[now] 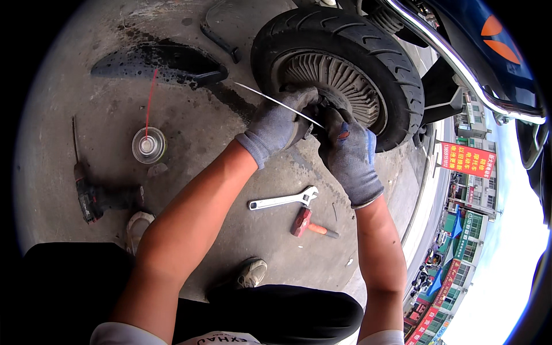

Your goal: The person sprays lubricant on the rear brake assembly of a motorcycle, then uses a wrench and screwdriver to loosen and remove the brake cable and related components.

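Observation:
Both my hands wear grey work gloves and are close together in front of the hub of a black-tyred wheel (397, 72). My left hand (282, 121) is closed, its fingers curled round a dark part by the hub that I cannot make out. My right hand (348, 152) is closed beside it, with its fingertips at the lower end of a thin, straight metal rod (261, 95). This rod slants up and left across the back of my left glove, and its far end is free. My fingers hide most of the hub's centre.
An adjustable wrench (282, 200) and a red-headed hammer (302, 222) lie on the concrete below my hands. A spray can (149, 145) with a red straw and a cordless drill (95, 198) are at left. A wet black cover (158, 64) lies beyond; a chrome bar (454, 57) overhangs the wheel.

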The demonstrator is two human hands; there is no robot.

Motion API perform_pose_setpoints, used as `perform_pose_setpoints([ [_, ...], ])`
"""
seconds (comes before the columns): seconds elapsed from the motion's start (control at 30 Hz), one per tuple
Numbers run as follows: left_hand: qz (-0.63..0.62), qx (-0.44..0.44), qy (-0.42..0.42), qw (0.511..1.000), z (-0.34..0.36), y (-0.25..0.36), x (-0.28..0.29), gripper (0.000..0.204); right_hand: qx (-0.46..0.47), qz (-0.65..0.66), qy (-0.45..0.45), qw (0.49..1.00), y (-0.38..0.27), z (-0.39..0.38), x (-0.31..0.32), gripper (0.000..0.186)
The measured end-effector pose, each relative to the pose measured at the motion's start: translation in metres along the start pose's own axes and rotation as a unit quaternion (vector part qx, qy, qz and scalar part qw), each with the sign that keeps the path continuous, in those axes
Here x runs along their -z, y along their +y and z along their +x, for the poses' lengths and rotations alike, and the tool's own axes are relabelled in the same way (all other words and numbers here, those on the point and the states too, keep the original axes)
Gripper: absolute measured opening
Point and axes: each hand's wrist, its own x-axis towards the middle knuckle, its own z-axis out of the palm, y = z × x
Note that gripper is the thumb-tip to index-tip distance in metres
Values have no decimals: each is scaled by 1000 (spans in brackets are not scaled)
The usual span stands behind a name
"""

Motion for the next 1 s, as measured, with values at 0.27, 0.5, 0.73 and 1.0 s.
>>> perform_pose_setpoints([
  [0.27,-114,75,-15,991,-9,26,6,42,-4,115,45,992,4,13,-2,35],
  [0.5,-137,36,17,990,-18,-6,2,34,5,-20,-138,990,-26,-28,6,18],
  [0.73,-208,178,122,954,-37,11,-10,15,-418,511,61,749,54,-111,-13,23],
  [1.0,301,-85,-32,949,-30,66,-34,30,-341,646,32,682,32,-76,-9,36],
])
